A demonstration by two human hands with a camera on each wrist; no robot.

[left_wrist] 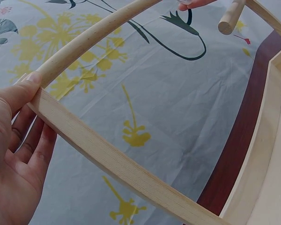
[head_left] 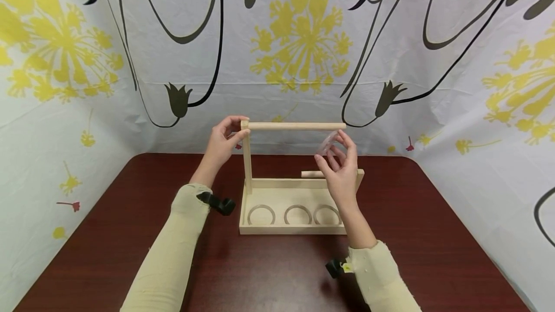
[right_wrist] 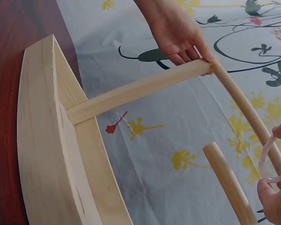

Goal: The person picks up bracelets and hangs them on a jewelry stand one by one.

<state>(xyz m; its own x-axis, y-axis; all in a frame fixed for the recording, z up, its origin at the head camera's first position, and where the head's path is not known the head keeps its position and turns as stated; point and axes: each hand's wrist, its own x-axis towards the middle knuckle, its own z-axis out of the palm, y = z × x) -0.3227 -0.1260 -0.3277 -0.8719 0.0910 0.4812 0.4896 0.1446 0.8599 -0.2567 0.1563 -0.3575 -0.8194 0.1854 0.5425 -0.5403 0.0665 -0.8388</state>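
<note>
My left hand pinches the top corner of a wooden stand, where the upright post meets a long round rod. The thumb lies in front, with the other fingers behind. Near the rod's free right end, my right hand holds a clear, pale pinkish bangle between thumb and fingers. In the right wrist view the bangle overlaps the rod's end; I cannot tell whether it encircles it. Below, a shorter rod points left from a short post, partly behind my right hand.
The stand's shallow wooden tray rests on a dark red-brown table, three ring outlines showing on its floor. Behind the table hangs a white cloth with yellow and dark plant prints. Black wrist cameras sit at both cuffs.
</note>
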